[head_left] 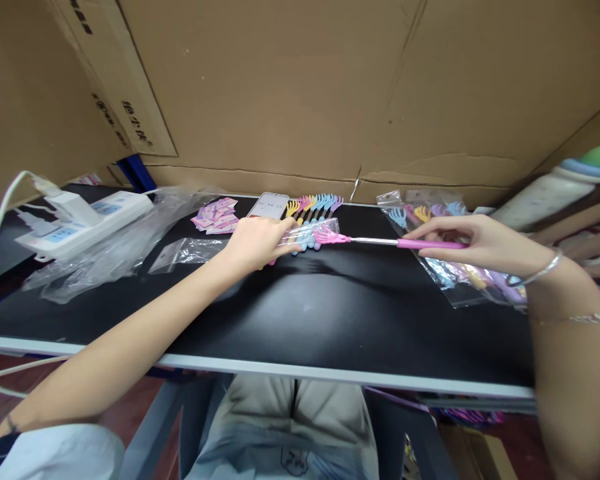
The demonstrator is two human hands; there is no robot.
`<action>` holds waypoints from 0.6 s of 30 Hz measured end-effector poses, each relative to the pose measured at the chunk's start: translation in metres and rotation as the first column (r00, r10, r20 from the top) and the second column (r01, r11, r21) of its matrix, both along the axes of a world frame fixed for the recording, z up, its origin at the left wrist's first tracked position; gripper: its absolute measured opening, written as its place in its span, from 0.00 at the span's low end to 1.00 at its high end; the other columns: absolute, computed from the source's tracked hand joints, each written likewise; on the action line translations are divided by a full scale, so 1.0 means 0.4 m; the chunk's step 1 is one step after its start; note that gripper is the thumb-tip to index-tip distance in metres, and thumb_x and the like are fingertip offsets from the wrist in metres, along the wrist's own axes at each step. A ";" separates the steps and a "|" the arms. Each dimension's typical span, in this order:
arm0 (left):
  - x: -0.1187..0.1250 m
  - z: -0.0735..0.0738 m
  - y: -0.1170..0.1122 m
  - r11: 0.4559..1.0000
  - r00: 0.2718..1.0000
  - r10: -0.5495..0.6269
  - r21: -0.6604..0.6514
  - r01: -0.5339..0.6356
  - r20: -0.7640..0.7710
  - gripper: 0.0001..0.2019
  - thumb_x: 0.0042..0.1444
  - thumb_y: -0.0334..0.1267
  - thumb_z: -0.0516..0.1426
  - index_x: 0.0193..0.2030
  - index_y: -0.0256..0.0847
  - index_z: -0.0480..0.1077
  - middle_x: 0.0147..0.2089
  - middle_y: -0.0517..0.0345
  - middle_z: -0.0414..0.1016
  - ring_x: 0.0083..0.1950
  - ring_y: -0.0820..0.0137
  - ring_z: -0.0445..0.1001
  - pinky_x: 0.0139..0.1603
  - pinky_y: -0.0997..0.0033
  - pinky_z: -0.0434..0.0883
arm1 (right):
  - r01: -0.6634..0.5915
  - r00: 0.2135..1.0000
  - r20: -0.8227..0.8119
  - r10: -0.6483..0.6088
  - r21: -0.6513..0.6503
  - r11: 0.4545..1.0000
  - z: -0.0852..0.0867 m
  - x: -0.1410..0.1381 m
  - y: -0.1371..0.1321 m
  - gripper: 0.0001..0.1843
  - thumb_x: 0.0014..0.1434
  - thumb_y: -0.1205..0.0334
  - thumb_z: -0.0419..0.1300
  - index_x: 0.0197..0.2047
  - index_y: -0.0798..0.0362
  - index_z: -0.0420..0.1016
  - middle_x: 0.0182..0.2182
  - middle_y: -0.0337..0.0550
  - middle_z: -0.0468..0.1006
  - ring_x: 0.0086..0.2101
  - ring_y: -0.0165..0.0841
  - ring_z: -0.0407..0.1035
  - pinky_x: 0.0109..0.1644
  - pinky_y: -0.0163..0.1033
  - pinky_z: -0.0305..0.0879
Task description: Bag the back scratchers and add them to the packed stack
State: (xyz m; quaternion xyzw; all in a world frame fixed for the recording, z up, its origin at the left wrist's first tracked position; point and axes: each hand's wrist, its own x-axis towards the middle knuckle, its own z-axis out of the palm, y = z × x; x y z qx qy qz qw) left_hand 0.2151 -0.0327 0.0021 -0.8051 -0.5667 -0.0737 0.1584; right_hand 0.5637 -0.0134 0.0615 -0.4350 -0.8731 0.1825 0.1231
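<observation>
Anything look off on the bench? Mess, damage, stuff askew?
Just untidiness: crumpled clear plastic is bunched by the white power strip, and the pink cards lie in a loose heap, unlike the row of back scratchers nearby. The pink back scratcher in the right hand looks straight; no spill visible.

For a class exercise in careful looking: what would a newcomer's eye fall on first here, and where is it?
Probably the pink scratcher, held above the black tabletop, with its handle in the right hand and its claw overlapping a clear bag in the left hand. Next might come the colourful row of scratchers just behind that bag, then the white power strip at the table's left.
</observation>
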 end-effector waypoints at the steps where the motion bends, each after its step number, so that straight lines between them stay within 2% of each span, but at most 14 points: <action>1: -0.001 0.000 0.000 1.000 1.000 0.013 -0.002 -0.013 -0.006 0.24 0.58 0.59 0.52 0.53 0.45 0.67 0.38 0.55 0.79 0.42 0.59 0.77 0.30 0.73 0.58 | 0.000 1.000 -0.002 0.000 0.005 1.000 0.001 -0.001 -0.001 0.28 0.52 0.42 0.62 0.47 0.56 0.77 0.38 0.49 0.78 0.35 0.36 0.70 0.38 0.38 0.62; 4: -0.002 0.000 0.001 0.999 0.999 0.036 0.009 -0.036 -0.017 0.25 0.56 0.60 0.53 0.52 0.45 0.67 0.38 0.55 0.79 0.41 0.60 0.78 0.29 0.73 0.57 | -0.004 1.000 -0.004 0.004 -0.002 1.000 0.002 0.001 0.000 0.28 0.52 0.42 0.62 0.46 0.56 0.78 0.37 0.49 0.79 0.35 0.36 0.70 0.38 0.38 0.63; 7: -0.003 -0.001 0.001 0.999 1.000 0.006 0.032 -0.005 -0.027 0.25 0.55 0.60 0.55 0.52 0.46 0.67 0.38 0.55 0.79 0.40 0.61 0.77 0.28 0.73 0.57 | -0.021 1.000 0.009 0.021 -0.011 1.000 -0.002 0.004 0.004 0.27 0.52 0.42 0.62 0.46 0.56 0.77 0.40 0.50 0.78 0.37 0.38 0.70 0.39 0.39 0.63; 13: -0.007 -0.003 0.004 0.981 0.983 -0.184 0.059 0.185 -0.017 0.18 0.55 0.54 0.58 0.47 0.45 0.69 0.37 0.59 0.78 0.38 0.68 0.76 0.28 0.74 0.57 | -0.046 0.999 0.009 0.047 -0.014 0.999 0.001 0.002 0.005 0.26 0.55 0.45 0.62 0.48 0.57 0.76 0.42 0.51 0.78 0.42 0.38 0.70 0.43 0.39 0.64; 18: -0.014 -0.003 0.010 0.955 0.956 -0.292 0.065 0.290 0.009 0.13 0.59 0.45 0.57 0.50 0.48 0.68 0.40 0.61 0.78 0.41 0.69 0.76 0.31 0.75 0.59 | -0.058 0.998 0.022 0.058 -0.019 0.998 0.010 0.004 0.002 0.25 0.56 0.45 0.61 0.48 0.56 0.77 0.44 0.51 0.79 0.45 0.40 0.70 0.47 0.38 0.65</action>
